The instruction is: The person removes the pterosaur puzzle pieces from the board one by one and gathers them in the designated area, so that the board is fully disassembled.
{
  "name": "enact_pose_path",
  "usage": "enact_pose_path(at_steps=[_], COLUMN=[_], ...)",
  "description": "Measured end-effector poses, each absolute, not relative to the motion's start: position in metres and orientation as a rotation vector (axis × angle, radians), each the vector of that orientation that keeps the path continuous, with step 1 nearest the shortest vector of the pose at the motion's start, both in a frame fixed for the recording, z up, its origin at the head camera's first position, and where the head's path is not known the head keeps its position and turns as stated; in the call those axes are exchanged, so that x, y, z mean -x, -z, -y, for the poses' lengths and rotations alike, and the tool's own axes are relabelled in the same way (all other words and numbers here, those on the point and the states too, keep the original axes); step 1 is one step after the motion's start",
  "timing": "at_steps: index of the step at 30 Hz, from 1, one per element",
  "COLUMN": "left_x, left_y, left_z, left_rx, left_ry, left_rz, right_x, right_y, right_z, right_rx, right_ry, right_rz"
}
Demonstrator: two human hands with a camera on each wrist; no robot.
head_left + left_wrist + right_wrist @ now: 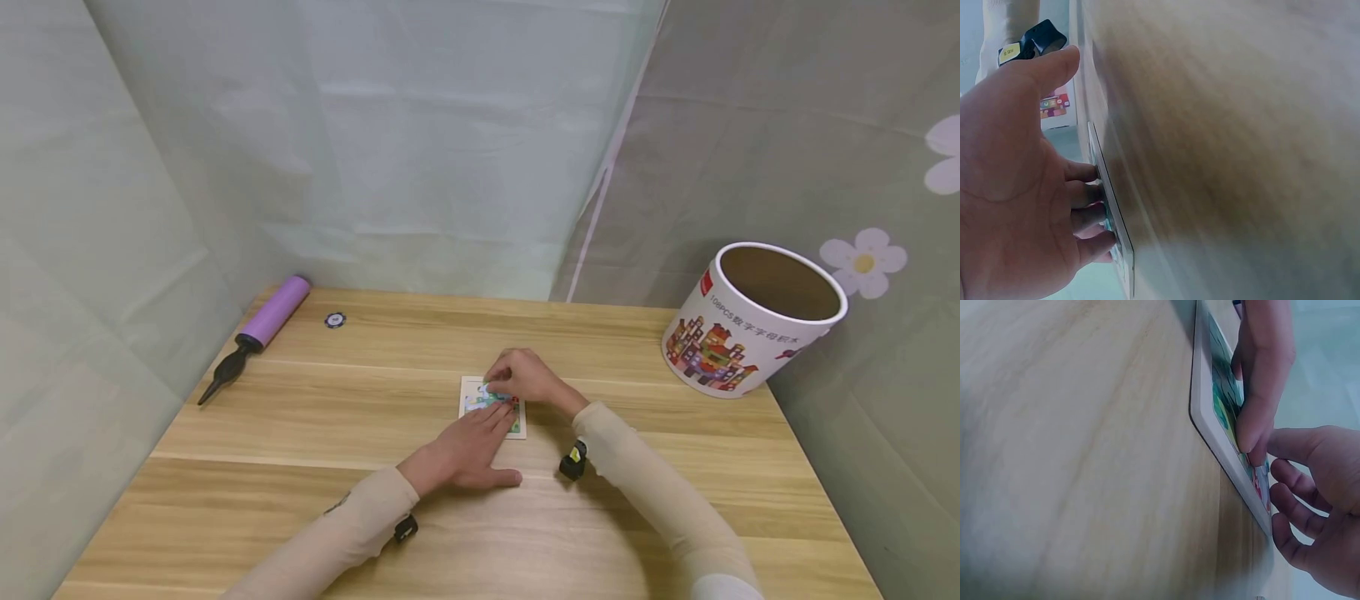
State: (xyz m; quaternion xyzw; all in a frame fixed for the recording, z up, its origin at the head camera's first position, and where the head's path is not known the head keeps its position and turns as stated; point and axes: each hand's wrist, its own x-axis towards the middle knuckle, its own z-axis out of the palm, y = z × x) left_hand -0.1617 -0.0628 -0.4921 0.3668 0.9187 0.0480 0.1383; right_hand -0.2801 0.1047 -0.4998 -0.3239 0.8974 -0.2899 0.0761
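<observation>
A small jigsaw puzzle (475,402) in a pale frame lies on the table, its picture green, blue and red. My left hand (471,446) lies over its near part, straight fingertips pressing on the pieces and thumb stretched out to the side; the left wrist view shows the palm (1016,187) with the fingers at the board. From the far right my right hand (522,375) reaches over the puzzle's top edge. Its thumb and curled fingers (1297,503) pinch at a puzzle piece, mostly hidden by the fingertips, close beside the left fingers (1260,394).
A purple hand pump (277,312) with a black nozzle lies at the far left, and a round poker-chip-like disc (335,320) is near it. A white printed bucket (738,333) stands at the back right. Cloth curtains (450,150) border the wooden table (337,417).
</observation>
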Motion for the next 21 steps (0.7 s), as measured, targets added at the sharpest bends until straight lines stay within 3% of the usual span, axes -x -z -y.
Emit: enact_pose_path(at_steps=[21], left_x=[0.1631], left_y=[0.4902], left_z=[0.0628], left_rx=[-1.056], left_ry=[-0.132], left_rz=[-2.666], right_x=[0.2781], right_y=[0.4980], right_z=[-0.1056], right_rx=[0.911], right_ry=[0.962], right_rz=[-2.636])
